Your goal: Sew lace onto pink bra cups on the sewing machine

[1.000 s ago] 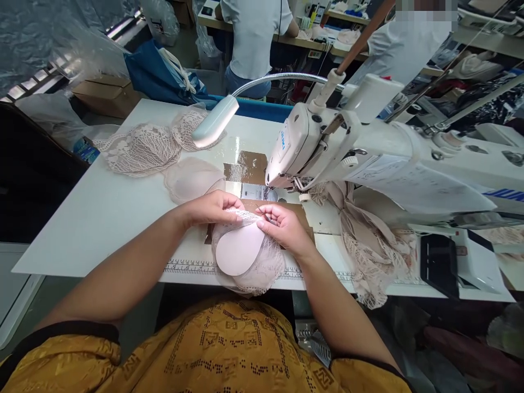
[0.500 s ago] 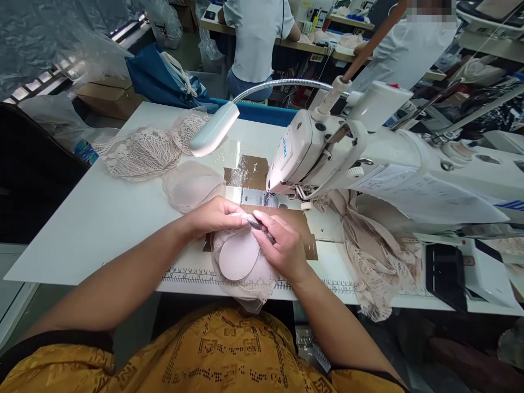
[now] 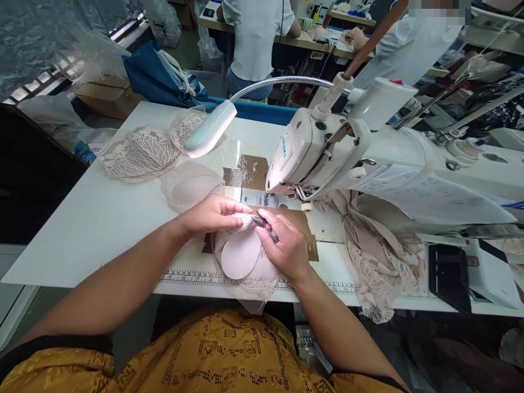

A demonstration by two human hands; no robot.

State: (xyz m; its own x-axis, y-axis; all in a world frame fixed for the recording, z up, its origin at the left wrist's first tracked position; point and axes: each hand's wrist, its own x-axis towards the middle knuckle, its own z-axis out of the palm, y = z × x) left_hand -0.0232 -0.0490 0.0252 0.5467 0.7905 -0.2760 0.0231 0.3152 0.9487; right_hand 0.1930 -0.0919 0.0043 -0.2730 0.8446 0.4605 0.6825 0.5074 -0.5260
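My left hand [image 3: 215,214] pinches the upper edge of a pale pink lace bra cup [image 3: 240,257], its thumb and fingers closed on the fabric. In my right hand [image 3: 284,243] is a pair of small dark thread snips [image 3: 262,222], the tips pointing left at the edge that the left fingers hold. The cup's smooth padded side faces up, and its lace margin hangs over the table's front edge. Just beyond both hands is the needle area of a white sewing machine [image 3: 295,147]. Another sheer cup [image 3: 190,185] lies beyond my left hand.
Lace cups [image 3: 139,153] lie at the back left under a bent lamp [image 3: 210,128]. Beige lace fabric [image 3: 380,256] hangs off the front edge at right, near a black and white device [image 3: 450,275]. A ruler strip [image 3: 184,277] runs along the front. Two people work behind.
My left fingers have spread slightly and show more of the lace edge. The snips have shifted a little right with my right hand. A person's hand behind has come forward over the far table.
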